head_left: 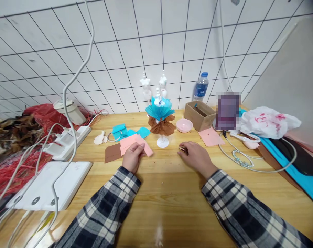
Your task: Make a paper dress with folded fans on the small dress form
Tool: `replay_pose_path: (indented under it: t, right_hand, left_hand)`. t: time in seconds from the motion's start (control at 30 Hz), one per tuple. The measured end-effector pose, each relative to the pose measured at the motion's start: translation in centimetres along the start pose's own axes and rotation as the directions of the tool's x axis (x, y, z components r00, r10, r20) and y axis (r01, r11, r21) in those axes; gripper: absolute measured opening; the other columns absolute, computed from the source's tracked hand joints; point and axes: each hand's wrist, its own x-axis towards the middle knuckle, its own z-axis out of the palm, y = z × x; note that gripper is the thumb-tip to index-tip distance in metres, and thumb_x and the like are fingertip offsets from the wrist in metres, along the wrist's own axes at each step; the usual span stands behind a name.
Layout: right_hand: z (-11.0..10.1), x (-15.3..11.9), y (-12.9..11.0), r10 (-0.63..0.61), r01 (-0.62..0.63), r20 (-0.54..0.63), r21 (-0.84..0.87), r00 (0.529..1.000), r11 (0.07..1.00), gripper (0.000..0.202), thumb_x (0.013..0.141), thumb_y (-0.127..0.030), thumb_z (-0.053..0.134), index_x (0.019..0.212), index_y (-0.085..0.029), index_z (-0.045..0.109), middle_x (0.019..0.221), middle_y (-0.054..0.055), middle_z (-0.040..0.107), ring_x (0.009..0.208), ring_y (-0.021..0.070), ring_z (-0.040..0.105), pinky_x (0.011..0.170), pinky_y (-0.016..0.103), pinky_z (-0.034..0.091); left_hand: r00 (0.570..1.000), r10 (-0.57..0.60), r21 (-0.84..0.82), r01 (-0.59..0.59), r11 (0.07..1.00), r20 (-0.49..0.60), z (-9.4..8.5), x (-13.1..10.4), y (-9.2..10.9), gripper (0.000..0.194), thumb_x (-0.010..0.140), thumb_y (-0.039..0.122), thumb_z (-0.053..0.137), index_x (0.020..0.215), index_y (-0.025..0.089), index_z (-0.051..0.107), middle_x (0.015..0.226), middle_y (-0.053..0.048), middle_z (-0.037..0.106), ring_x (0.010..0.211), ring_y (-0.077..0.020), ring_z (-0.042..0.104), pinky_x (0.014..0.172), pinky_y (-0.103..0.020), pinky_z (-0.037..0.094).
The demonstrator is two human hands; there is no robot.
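Observation:
My left hand is closed, thumb and fingers pinching a piece of pink paper. More pink paper and a brown paper sheet lie beside and under it. My right hand rests on the table, its fingers closed round a small shiny metal tool; most of it is hidden, so its kind is unclear. Between and beyond the hands stands a small white mannequin figure on a round base. Pleated blue paper and pleated brown paper form its skirt.
Blue paper pieces lie behind the left hand. Two white mannequins stand by the tiled wall. Right of centre are a pink bowl, cardboard box and water bottle. Cables and a white power bank occupy the left.

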Motion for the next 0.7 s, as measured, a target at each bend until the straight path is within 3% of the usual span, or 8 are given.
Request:
replay_pose_path:
  t: [0.13, 0.23, 0.4, 0.53, 0.7]
  right_hand:
    - [0.3, -1.0, -1.8, -0.268, 0.262, -0.074, -0.072, 0.961, 0.962, 0.037, 0.091, -0.026, 0.052, 0.126, -0.016, 0.060, 0.131, 0.016, 0.060, 0.125, 0.0297, 0.049, 0.106, 0.049, 0.035]
    - [1.4, -2.4, -3.6, -0.496, 0.494, 0.059, 0.054, 0.866, 0.868, 0.047, 0.097, -0.028, 0.042, 0.140, -0.011, 0.048, 0.144, 0.017, 0.050, 0.136, 0.0260, 0.042, 0.113, 0.046, 0.034]
    - [2.6, -5.3, -5.3, -0.543, 0.527, 0.209, 0.129, 0.814, 0.840, 0.060, 0.099, -0.039, 0.039, 0.149, -0.006, 0.035, 0.152, 0.019, 0.037, 0.142, 0.0286, 0.033, 0.118, 0.047, 0.029]
    - [2.1, -7.1, -5.5, -0.661, 0.623, 0.299, 0.222, 0.689, 0.750, 0.053, 0.100, -0.036, 0.037, 0.149, -0.016, 0.038, 0.153, 0.012, 0.039, 0.143, 0.0258, 0.032, 0.119, 0.044, 0.030]
    - [1.7, -8.0, -3.7, -0.776, 0.703, 0.302, 0.330, 0.554, 0.630, 0.047, 0.096, -0.017, 0.038, 0.142, -0.010, 0.047, 0.143, 0.012, 0.052, 0.138, 0.0204, 0.041, 0.117, 0.037, 0.033]
  left_hand:
    - [0.997, 0.001, -0.114, -0.010, 0.993, -0.079, -0.7, 0.8, 0.0, 0.036, 0.062, 0.045, 0.081, 0.072, 0.017, 0.060, 0.067, 0.003, 0.061, 0.062, -0.0086, 0.059, 0.064, -0.021, 0.052]
    - [0.997, -0.023, -0.130, 0.014, 0.991, -0.069, -0.4, 0.7, -0.1, 0.037, 0.062, 0.042, 0.083, 0.068, 0.016, 0.057, 0.065, 0.003, 0.060, 0.061, -0.0080, 0.058, 0.061, -0.019, 0.050]
    - [0.998, -0.032, -0.118, 0.026, 0.993, -0.055, -0.3, 0.6, -0.4, 0.034, 0.064, 0.040, 0.082, 0.070, 0.015, 0.060, 0.065, 0.003, 0.060, 0.059, -0.0069, 0.056, 0.060, -0.018, 0.048]
    - [0.999, -0.032, -0.078, 0.029, 0.997, -0.031, -0.3, 0.6, -0.8, 0.031, 0.066, 0.040, 0.081, 0.074, 0.014, 0.065, 0.065, 0.002, 0.062, 0.059, -0.0081, 0.056, 0.060, -0.020, 0.046]
    - [0.999, -0.025, -0.032, 0.024, 0.999, -0.031, -0.3, 0.6, -1.0, 0.032, 0.067, 0.042, 0.079, 0.077, 0.015, 0.066, 0.070, 0.001, 0.066, 0.061, -0.0099, 0.057, 0.063, -0.023, 0.047]
